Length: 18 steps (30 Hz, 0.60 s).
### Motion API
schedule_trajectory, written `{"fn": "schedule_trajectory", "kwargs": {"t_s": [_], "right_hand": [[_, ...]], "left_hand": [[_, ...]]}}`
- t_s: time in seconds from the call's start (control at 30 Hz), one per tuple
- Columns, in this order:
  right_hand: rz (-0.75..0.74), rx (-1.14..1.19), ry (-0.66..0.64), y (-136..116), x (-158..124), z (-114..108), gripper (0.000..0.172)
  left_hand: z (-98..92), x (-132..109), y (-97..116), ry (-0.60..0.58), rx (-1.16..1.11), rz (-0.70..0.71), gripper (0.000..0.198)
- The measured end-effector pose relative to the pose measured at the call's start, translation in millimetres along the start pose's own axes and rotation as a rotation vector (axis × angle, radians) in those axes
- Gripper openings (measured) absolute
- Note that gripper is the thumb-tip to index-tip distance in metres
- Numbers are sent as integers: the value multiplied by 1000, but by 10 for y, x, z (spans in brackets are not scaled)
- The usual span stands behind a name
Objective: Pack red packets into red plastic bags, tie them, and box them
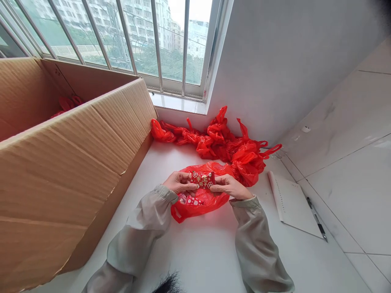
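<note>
A small red snack packet (203, 180) with gold and white print is stretched level between my two hands. My left hand (179, 182) pinches its left end between thumb and fingers. At the other end, my right hand (231, 186) grips it the same way. Beneath lies a spread red plastic bag (183, 213), its mouth open toward me. Another packet, pink-red with white patterns (191, 200), rests on the bag below my left hand. The rest of the bag's contents are hidden by my hands.
Several knotted red plastic bags (218, 140) line the wall behind. A large open cardboard box (76, 162) fills the left, with red bags (69, 103) inside. A notebook (295, 203) and pen (317, 219) lie at right by the tiled wall. A barred window stands behind.
</note>
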State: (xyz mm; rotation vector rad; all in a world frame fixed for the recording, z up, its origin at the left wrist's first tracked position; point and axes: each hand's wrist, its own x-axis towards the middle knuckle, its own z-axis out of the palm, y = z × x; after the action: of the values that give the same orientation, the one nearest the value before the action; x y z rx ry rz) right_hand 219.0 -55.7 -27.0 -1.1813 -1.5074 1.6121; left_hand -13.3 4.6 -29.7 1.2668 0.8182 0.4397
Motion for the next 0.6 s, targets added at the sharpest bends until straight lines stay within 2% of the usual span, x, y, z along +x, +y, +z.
{"fn": "schedule_trajectory", "kwargs": {"t_s": [0.17, 0.23, 0.33, 0.47, 0.6], "right_hand": [[35, -9, -52, -14, -43, -19, 40], [6, -26, 2, -41, -49, 5, 38], [-46, -46, 90, -79, -23, 84, 46], [24, 9, 28, -74, 56, 192, 36], [8, 30, 64, -11, 90, 173, 33]], "left_hand": [[-30, -22, 14, -77, 16, 1, 49], [-35, -23, 6, -81, 61, -2, 46], [-7, -15, -38, -77, 173, 1, 37], [69, 10, -124, -65, 265, 47, 30], [48, 45, -192, -52, 214, 42, 32]]}}
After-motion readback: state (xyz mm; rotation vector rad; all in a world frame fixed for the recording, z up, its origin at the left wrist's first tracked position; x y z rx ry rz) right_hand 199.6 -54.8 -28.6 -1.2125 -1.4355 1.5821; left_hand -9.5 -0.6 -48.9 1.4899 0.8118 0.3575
